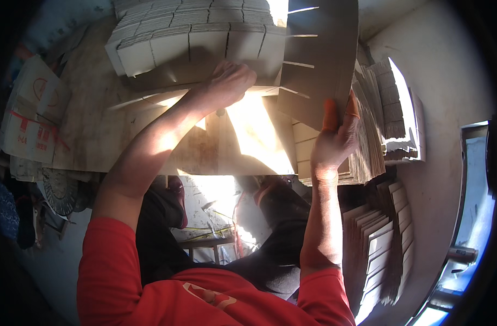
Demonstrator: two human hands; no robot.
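A slotted cardboard sheet (320, 60) stands raised on the right, with several slits cut in from its left edge. My right hand (338, 133) is closed on its lower end, orange covers on the thumb and a finger. My left hand (231, 84) is closed, fingers curled, over a shaded cardboard strip (178, 76) in front of the far stack. Whether its fingers grip that strip or something small is hidden. A stack of slotted cardboard pieces (207, 43) lies just beyond my left hand.
The wooden table (91, 108) has bright sun patches. More slotted cardboard stacks stand at the right (368, 130) and below the table edge (376, 244). A cardboard box with red print (34, 111) sits at the far left. My legs are under the table.
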